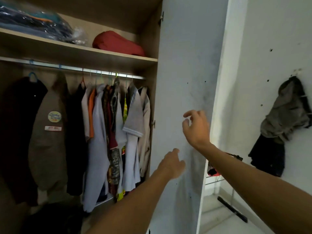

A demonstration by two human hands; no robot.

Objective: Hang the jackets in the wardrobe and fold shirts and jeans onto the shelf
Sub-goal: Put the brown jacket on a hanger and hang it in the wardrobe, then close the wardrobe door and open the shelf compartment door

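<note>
The wardrobe stands open, its white door swung out toward me. A metal rail carries a dark jacket, a brown jacket with patches, a black garment and several shirts on hangers. My left hand reaches to the door's inner face, fingers apart, holding nothing. My right hand is raised in front of the door near its outer edge, fingers loosely curled and apart, empty.
The shelf above the rail holds a plastic-wrapped bundle and a red folded item. Grey and dark clothes hang on the white wall at right. A dark bag lies on the wardrobe floor. A black stick lies on the floor.
</note>
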